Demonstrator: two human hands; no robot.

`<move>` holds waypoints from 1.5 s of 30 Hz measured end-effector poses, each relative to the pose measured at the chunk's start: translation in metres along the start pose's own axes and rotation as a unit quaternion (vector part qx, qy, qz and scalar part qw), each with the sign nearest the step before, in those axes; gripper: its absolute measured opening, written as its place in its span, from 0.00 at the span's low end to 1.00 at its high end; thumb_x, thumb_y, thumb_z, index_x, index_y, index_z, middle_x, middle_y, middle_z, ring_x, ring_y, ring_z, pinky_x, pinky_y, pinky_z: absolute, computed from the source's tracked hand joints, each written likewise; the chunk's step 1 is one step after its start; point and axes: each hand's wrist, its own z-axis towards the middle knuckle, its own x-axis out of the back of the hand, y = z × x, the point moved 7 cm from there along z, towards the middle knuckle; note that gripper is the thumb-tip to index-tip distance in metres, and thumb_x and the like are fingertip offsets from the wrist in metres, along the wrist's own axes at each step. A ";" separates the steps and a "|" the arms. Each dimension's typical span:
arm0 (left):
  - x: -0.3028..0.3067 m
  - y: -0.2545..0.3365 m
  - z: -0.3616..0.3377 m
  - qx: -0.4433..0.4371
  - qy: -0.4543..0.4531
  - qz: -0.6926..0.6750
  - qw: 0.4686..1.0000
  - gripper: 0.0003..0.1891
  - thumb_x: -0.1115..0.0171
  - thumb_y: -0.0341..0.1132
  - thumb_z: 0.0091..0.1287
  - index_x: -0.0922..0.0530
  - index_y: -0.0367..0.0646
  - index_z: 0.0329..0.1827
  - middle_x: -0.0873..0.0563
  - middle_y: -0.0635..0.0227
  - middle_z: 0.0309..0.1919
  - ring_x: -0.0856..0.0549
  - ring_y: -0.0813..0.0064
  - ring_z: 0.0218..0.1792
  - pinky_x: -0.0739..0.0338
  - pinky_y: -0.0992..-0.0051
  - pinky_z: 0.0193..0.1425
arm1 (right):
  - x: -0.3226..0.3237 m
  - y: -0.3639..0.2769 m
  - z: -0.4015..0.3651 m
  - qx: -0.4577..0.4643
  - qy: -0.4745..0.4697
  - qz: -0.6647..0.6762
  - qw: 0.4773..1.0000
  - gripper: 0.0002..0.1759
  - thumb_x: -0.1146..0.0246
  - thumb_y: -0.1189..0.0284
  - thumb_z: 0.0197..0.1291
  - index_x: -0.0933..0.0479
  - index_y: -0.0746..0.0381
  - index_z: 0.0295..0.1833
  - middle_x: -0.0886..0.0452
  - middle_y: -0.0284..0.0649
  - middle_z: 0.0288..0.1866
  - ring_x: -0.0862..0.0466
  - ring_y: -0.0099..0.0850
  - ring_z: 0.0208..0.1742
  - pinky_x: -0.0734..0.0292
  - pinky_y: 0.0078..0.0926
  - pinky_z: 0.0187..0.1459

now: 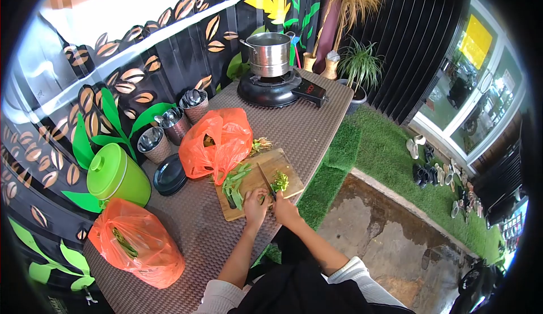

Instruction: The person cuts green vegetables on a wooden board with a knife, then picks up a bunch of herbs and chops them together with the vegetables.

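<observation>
A wooden cutting board (275, 164) lies near the table's edge in front of me. My right hand (284, 209) is closed round the handle of a knife (265, 175), whose blade points away over the board. Close to the blade, my left hand (255, 204) presses down with curled fingers on leafy greens (235, 185); their long leaves stick out on its left. What lies under its fingertips is mostly hidden. A small heap of chopped greens (280, 181) sits right of the knife. Some root ends (261, 144) lie at the board's far edge.
An orange plastic bag (223, 139) stands behind the board, another orange bag (138, 246) at the near left. A metal pot (270, 57) rests on a portable stove (268, 91). Cutlery cups (175, 126), dark lids (169, 175) and a green canister (119, 175) line the wall.
</observation>
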 end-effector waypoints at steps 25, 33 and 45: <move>0.000 -0.008 -0.001 0.000 0.010 0.031 0.999 0.08 0.32 0.29 0.55 0.19 0.44 0.38 0.18 0.71 0.30 0.25 0.74 0.28 0.28 0.75 0.35 | -0.001 -0.006 -0.004 -0.009 -0.012 0.021 1.000 0.17 0.48 0.67 0.64 0.39 0.66 0.53 0.19 0.62 0.33 0.18 0.61 0.37 0.22 0.56 0.40; -0.001 -0.010 -0.002 0.003 0.003 0.015 1.000 0.09 0.32 0.27 0.54 0.20 0.41 0.37 0.18 0.64 0.31 0.19 0.69 0.31 0.25 0.72 0.37 | -0.001 -0.011 -0.029 -0.047 -0.025 0.012 0.999 0.20 0.48 0.66 0.66 0.41 0.67 0.57 0.19 0.61 0.32 0.17 0.59 0.37 0.22 0.55 0.40; 0.000 -0.023 0.007 0.020 -0.008 0.002 1.000 0.06 0.29 0.26 0.47 0.15 0.40 0.29 0.16 0.61 0.32 0.21 0.59 0.41 0.27 0.64 0.47 | 0.002 0.006 -0.017 -0.025 -0.021 0.034 0.999 0.18 0.49 0.63 0.67 0.41 0.63 0.54 0.19 0.61 0.33 0.18 0.60 0.38 0.23 0.56 0.40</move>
